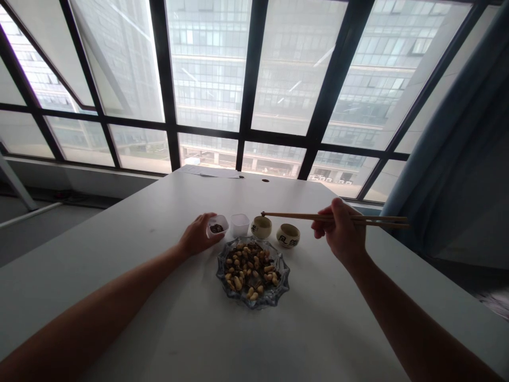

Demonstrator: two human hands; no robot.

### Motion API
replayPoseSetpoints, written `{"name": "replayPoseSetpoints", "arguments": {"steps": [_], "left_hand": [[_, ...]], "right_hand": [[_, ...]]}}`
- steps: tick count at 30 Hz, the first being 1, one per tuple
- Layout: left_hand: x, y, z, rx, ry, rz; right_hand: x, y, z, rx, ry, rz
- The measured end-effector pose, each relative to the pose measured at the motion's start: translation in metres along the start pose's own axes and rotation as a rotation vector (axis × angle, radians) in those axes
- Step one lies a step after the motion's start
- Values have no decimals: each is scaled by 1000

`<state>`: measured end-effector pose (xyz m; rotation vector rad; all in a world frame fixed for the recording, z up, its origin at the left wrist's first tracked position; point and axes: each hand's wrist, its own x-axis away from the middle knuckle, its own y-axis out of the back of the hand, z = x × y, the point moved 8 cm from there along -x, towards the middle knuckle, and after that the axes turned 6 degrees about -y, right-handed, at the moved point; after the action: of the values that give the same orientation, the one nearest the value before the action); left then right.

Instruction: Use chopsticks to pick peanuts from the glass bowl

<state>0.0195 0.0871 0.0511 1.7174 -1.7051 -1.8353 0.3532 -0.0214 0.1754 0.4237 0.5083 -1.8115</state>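
Observation:
My right hand (pixel 342 233) is closed around a pair of wooden chopsticks (pixel 298 216). Their tips reach over a cream cup with dark writing (pixel 261 228), and a small dark piece (pixel 263 213) is pinched there. My left hand (pixel 200 233) grips a small clear plastic cup (pixel 217 220) with dark bits inside, thumb and fingers on its sides. Between the two hands stand an empty-looking clear plastic cup (pixel 239 225) and a second cream cup (pixel 288 236). Nearer to me, a scalloped glass bowl (pixel 284 289) holds peanuts in shells and dark pieces (pixel 248 265).
All of this stands on a white table (pixel 175 318). Paper sheets (pixel 210 171) lie at its far edge, near a dark round hole (pixel 265 180). Beyond are large black-framed windows (pixel 246 90); a blue curtain (pixel 449 138) hangs at the right.

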Motion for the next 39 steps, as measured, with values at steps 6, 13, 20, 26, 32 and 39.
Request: {"name": "replayPoseSetpoints", "arguments": {"steps": [6, 13, 20, 26, 32, 39], "left_hand": [[0, 9, -7, -45, -90, -104], [-4, 9, 5, -88, 62, 16], [-32, 22, -7, -19, 51, 173], [-61, -9, -47, -35, -57, 295], [-69, -21, -65, -44, -249, 288], [-56, -5, -82, -62, -435, 156]], "right_hand": [[-15, 13, -21, -174, -166, -77], [-16, 15, -26, -176, -199, -89], [-14, 12, -29, -167, -238, -74], [-13, 11, -42, -150, -247, -67], [-10, 5, -44, -86, -211, -24], [17, -19, -36, 220, 75, 95]]}}
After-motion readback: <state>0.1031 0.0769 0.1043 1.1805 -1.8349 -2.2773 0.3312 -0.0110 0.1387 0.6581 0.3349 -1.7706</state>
